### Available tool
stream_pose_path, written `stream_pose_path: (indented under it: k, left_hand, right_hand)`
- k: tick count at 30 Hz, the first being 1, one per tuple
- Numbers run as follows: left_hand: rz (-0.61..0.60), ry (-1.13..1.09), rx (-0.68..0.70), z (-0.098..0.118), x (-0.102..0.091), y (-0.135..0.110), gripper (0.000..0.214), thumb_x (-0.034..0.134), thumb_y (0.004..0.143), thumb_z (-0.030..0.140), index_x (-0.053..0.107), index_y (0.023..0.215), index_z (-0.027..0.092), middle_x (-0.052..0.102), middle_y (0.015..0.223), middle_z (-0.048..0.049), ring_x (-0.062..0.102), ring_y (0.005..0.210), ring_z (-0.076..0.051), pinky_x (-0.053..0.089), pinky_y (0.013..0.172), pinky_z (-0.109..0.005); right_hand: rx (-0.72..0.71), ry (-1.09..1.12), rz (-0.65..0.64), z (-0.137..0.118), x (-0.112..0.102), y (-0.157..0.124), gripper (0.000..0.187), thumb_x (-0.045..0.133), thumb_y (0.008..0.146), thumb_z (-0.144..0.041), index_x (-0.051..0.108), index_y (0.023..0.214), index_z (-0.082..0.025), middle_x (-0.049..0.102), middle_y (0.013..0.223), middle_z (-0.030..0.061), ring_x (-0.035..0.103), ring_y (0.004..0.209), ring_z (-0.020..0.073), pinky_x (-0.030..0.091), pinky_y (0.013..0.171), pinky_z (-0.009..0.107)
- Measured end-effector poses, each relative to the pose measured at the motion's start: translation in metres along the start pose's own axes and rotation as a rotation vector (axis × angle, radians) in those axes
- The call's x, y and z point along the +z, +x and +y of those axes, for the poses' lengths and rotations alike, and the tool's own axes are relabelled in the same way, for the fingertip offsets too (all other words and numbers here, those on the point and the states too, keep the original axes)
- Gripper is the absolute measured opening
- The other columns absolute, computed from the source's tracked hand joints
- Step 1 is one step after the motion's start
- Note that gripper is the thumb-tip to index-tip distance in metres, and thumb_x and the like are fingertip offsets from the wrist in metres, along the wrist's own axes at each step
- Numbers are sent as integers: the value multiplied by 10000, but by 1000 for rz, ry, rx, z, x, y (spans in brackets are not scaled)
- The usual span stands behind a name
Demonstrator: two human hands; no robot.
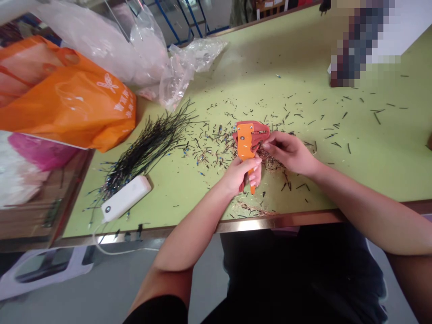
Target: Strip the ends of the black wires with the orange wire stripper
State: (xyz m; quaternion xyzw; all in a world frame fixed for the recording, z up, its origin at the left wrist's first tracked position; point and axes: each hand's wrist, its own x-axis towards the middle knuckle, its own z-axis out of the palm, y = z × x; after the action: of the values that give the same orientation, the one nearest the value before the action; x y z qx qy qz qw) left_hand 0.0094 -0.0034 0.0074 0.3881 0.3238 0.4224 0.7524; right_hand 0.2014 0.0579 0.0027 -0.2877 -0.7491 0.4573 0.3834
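Observation:
My left hand (241, 173) is wrapped round the handles of an orange and red wire stripper (245, 144), which it holds upright above the table. Close to the stripper's right side is my right hand (286, 150), its thumb and fingers pinched together. Whatever lies between those fingertips is too small to make out. Beneath and around both hands, short black offcuts of wire insulation (209, 148) and thin copper strands (253, 208) are strewn. To the left lies a bundle of black wires (148, 144), several with small blue or pale ends.
A white power bank (126, 198) with a white cable sits by the front-left edge. An orange bag (67, 99) and clear plastic bags (175, 72) take up the back left. At the back right, a pixelated patch covers part of a white surface (410, 31).

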Motion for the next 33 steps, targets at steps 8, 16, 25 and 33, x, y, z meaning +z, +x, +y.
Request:
stream_pose_path:
  k: [8, 16, 25, 33]
  left_hand:
    - [-55, -62, -56, 1, -18, 3, 267, 758, 823, 401, 615, 836, 176, 639, 676, 7, 678, 628, -154, 613, 652, -320]
    - [-24, 86, -18, -2, -20, 1, 245, 748, 840, 375, 637, 893, 163, 670, 736, -8, 697, 669, -162, 616, 687, -325]
    - [-32, 165, 17, -5, -25, 2, 257, 761, 858, 378, 667, 946, 155, 700, 786, -20, 713, 693, -158, 603, 676, -298]
    - [-26, 272, 52, -3, -27, 2, 240, 746, 877, 365, 669, 967, 157, 700, 801, -18, 702, 715, -151, 584, 671, -285]
  right_hand:
    - [-38, 24, 213, -8, -12, 3, 358, 648, 1037, -561, 631, 900, -231, 494, 680, -33, 401, 588, 126, 351, 560, 305]
    - [-62, -127, 279, -13, -15, 1, 282, 638, 1055, -466, 632, 911, -224, 530, 694, -19, 440, 602, 128, 349, 554, 306]
    - [56, -288, 222, -19, -16, 1, 199, 609, 1044, -359, 687, 934, -213, 635, 744, 24, 480, 627, 151, 383, 572, 323]
    - [20, -365, 212, -20, -17, 0, 238, 562, 1043, -284, 777, 983, -203, 707, 916, 100, 614, 784, 212, 496, 705, 378]
